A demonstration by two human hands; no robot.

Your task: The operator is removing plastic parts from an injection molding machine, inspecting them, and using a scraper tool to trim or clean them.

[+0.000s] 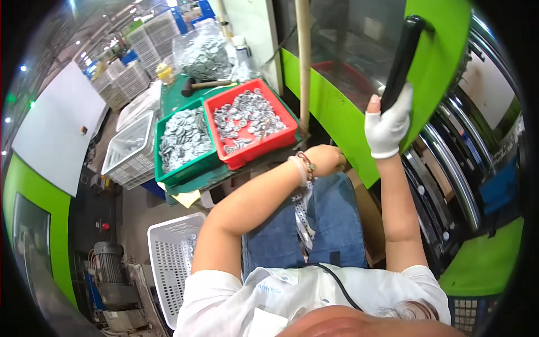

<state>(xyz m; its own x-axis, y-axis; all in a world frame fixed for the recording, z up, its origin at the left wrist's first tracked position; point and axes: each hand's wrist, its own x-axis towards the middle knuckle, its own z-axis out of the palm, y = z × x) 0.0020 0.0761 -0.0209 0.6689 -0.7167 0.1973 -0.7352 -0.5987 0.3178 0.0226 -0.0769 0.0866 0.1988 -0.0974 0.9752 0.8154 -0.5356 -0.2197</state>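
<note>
While hands [328, 159] sit apart, right [388, 129] grips handle [402, 63].

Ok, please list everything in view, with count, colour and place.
Table: one, green, left of centre
Red tray: one, red, on table
Green tray: one, green, beside red tray
Parts: many, silver, in both trays
Bag: one, clear, behind trays
Hammer: one, black head, behind trays
Baskets: several, white, left
Panel: one, white, upper left
Motor: one, grey, lower left
Door: one, green, right
Pole: one, tan, in front of door
Handle: one, black, on door
Right hand: one, white-gloved, on handle
Left hand: one, bare, near door
</note>
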